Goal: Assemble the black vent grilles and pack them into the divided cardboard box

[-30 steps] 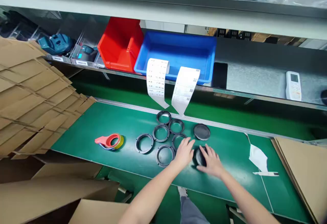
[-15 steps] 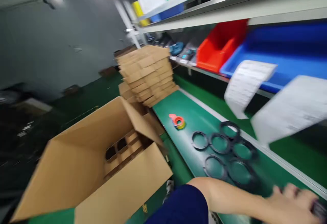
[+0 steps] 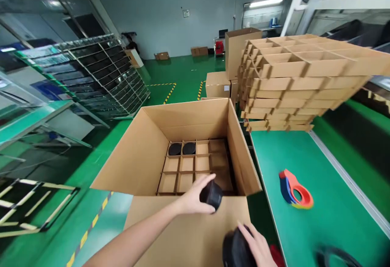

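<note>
My left hand (image 3: 193, 198) is closed round a black cylindrical part (image 3: 211, 196), just above the near flap of an open cardboard box (image 3: 185, 115). Lower down, my right hand (image 3: 258, 246) grips a second black cylindrical part (image 3: 237, 250) by the box's near right corner. Inside the box, a cardboard divider (image 3: 186, 164) makes a grid of square cells. Two round black parts stand in the far row: one black part (image 3: 174, 149) in the far left cell, another black part (image 3: 189, 148) beside it.
Right of the box runs a green table (image 3: 274, 153) with a red, blue and yellow tape dispenser (image 3: 295, 192) and a blurred black ring (image 3: 335, 255). Stacked cardboard dividers (image 3: 292, 84) rise at its far end. A wire rack (image 3: 100, 72) stands at left.
The view has swung left from the table and shelf bins to the open box. Earlier, one arm stretched right over the table past several black rings; now both hands hold black parts by the box.
</note>
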